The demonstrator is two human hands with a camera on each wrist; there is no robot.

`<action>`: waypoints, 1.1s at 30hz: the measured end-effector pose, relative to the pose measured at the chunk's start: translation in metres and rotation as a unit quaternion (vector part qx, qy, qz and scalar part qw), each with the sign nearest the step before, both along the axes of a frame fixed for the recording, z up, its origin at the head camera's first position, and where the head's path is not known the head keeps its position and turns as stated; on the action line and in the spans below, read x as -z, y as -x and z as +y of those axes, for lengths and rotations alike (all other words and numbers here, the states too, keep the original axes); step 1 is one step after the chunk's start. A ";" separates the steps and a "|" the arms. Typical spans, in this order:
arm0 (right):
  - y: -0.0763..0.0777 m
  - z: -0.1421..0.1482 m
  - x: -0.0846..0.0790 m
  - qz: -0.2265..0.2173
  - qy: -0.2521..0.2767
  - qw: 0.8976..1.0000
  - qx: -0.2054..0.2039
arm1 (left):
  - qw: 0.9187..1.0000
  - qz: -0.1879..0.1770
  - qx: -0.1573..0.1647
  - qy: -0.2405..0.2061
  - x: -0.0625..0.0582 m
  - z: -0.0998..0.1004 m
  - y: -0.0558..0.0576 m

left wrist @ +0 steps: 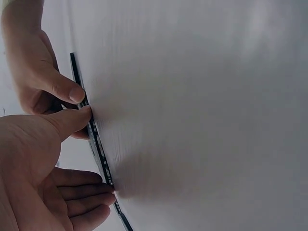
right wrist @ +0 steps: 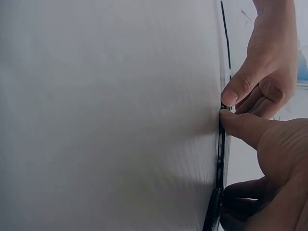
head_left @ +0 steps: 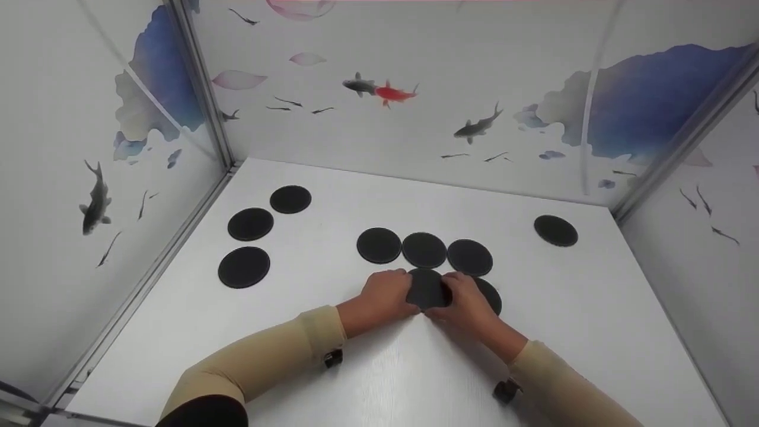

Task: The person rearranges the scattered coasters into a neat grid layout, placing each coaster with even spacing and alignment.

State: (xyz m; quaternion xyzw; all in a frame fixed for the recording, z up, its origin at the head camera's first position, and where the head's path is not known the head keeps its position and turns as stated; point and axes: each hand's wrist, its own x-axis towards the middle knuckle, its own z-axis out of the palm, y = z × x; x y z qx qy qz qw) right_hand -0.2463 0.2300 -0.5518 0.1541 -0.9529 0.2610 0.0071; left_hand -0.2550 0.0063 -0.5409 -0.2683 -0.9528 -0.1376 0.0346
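Both hands hold one black round coaster [head_left: 424, 290] by its edges, low at the white table. My left hand [head_left: 385, 295] has its thumb and fingers at the left rim; my right hand [head_left: 467, 303] grips the opposite side. In the left wrist view the two thumbs almost meet at the near edge, and the left fingers are fairly straight. Just beyond lies a touching row of three coasters: left [head_left: 379, 245], middle [head_left: 424, 249] and right [head_left: 469, 257]. Another coaster [head_left: 491, 295] is partly hidden behind the right hand.
At the left lie three separate coasters: near [head_left: 244, 267], middle [head_left: 251, 224] and far [head_left: 290, 199]. A single coaster [head_left: 555, 230] lies far right. White panels printed with fish stand along the table's [head_left: 379, 379] back and sides.
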 end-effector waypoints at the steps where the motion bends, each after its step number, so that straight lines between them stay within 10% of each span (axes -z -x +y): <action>1: 0.000 0.000 -0.001 0.001 0.002 1.000 -0.002 | 1.000 0.002 0.001 -0.001 -0.001 0.000 0.000; 19: 0.030 0.071 -0.022 -0.037 -0.015 0.996 -0.086 | 1.000 -0.027 -0.008 0.012 -0.013 -0.012 0.005; 33: 0.043 0.108 -0.008 -0.047 -0.034 0.993 -0.105 | 0.995 -0.084 -0.059 -0.014 -0.016 -0.045 0.018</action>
